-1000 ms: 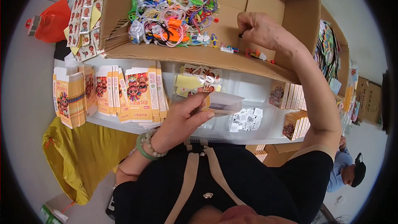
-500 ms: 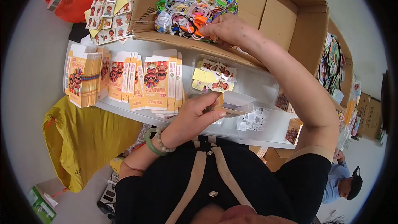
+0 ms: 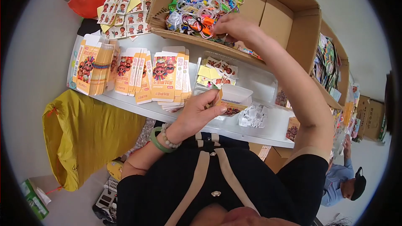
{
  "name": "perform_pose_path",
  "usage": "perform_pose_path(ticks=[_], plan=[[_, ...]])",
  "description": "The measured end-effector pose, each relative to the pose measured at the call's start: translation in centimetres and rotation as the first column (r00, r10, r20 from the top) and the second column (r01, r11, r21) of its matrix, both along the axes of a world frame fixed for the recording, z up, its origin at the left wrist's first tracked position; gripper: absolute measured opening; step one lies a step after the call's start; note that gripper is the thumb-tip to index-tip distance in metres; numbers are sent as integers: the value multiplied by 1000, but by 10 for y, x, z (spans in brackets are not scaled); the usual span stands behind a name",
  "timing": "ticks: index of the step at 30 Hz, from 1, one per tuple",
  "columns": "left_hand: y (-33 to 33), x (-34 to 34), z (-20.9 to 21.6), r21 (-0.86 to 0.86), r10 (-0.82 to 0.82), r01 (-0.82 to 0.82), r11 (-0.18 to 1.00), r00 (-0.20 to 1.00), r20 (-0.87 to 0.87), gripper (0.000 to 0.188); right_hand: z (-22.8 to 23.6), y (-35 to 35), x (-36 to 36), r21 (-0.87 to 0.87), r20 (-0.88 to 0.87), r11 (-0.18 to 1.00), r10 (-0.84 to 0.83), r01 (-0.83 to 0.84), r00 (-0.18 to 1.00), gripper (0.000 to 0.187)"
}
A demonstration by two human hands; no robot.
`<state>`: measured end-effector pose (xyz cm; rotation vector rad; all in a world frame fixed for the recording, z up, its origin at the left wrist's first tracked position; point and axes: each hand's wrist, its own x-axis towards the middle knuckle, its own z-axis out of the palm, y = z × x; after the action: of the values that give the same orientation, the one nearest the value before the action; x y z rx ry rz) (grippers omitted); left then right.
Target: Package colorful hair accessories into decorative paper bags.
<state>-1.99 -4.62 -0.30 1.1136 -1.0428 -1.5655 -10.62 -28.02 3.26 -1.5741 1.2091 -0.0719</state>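
My left hand (image 3: 194, 115) grips a small printed carton (image 3: 236, 95) between thumb and fingers. The carton's top is open and turned upward, and a colourful printed side shows. My right hand (image 3: 235, 27) reaches into a large cardboard box (image 3: 272, 21), its fingers bent together at the edge of a heap of small colourful toys and loops (image 3: 201, 10). An orange toy (image 3: 207, 24) lies right beside the fingertips. What the fingers hold, if anything, is hidden.
Flattened and stacked printed cartons (image 3: 167, 75) line the table on the left. Clear trays hold stickers (image 3: 217, 73) and small white packets (image 3: 253, 116). Sticker sheets (image 3: 125, 12) and an orange-red bag (image 3: 88, 0) lie at far left. A person (image 3: 341, 182) is at lower right.
The whole view has shifted slightly. The carton in my left hand has tilted, showing more of its printed side. My right hand stays at the toys, with its fingers a little more bent.
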Motion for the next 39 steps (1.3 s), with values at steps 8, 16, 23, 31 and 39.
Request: perform_pose_path(ticks=[8,16,23,31,39], plan=[[5,9,4,14,73,-73,997,997,-35,20,5,-18,-11,-278,-414,917,155,-287,897,16],[4,-1,-2,56,-20,24,998,998,-68,21,2,-9,-9,-276,-147,948,123,-160,981,14],[8,11,4,39,0,2,999,998,-57,22,2,-24,11,-332,-617,809,203,-485,761,27],[5,8,2,-27,13,-14,1000,999,-40,21,25,-26,-45,-256,-280,943,140,-215,950,14],[8,9,5,21,-3,4,1000,1000,-30,19,-5,0,13,-314,-356,841,325,-440,876,21]])
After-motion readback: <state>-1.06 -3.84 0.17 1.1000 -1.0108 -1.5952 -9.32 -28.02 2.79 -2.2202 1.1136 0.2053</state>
